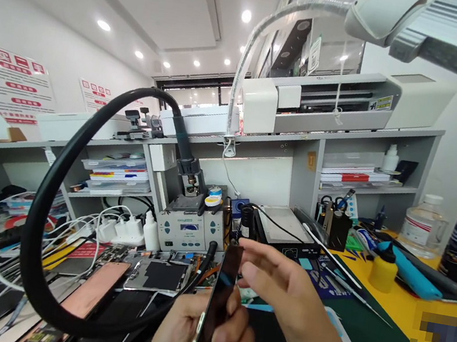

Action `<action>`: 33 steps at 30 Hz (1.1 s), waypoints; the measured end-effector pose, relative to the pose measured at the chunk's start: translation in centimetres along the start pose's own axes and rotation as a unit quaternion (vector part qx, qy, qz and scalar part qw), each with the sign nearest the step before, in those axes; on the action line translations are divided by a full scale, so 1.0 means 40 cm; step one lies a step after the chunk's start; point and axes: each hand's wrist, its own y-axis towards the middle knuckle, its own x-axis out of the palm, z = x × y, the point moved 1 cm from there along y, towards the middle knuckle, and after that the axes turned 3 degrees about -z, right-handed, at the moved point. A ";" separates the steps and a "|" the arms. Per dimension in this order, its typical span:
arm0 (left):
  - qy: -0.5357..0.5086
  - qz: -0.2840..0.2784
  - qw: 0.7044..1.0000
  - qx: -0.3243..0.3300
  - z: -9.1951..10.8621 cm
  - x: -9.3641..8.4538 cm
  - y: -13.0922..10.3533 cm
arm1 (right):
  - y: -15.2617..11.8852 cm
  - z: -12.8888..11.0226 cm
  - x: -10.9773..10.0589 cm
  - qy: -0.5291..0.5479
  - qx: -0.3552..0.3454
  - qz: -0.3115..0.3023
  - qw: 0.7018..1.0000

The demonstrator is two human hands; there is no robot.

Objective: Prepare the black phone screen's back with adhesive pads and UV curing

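Note:
A dark smartphone [220, 299] stands nearly upright, its narrow side with the buttons turned towards me. My left hand [178, 327] is wrapped round its lower half, thumb on one side and fingers on the other. My right hand [286, 293] is beside the phone's upper end, fingers stretched and apart. Its fingertips reach the phone's top edge; whether they touch it I cannot tell. Behind the phone sits a hot air rework station [186, 234], its thick black hose [39, 202] looping across the left side.
Left on the bench lie a pinkish phone panel [97, 289], loose phone parts [161, 277] and white cables [102, 219]. To the right are tweezers [359, 297], a yellow bottle [383, 269] and a clear bottle [424, 226]. A lamp [384, 15] hangs overhead.

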 end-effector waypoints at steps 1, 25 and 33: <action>-0.001 -0.021 1.000 -0.019 -0.009 -0.003 0.001 | -0.001 0.001 0.006 0.016 0.017 -0.025 0.999; 0.106 0.054 0.991 -0.061 0.003 0.054 -0.045 | -0.031 -0.030 0.003 0.038 0.061 -0.032 0.997; 0.154 0.096 0.983 -0.004 -0.036 0.055 -0.036 | -0.025 -0.019 0.002 0.044 0.056 -0.045 0.996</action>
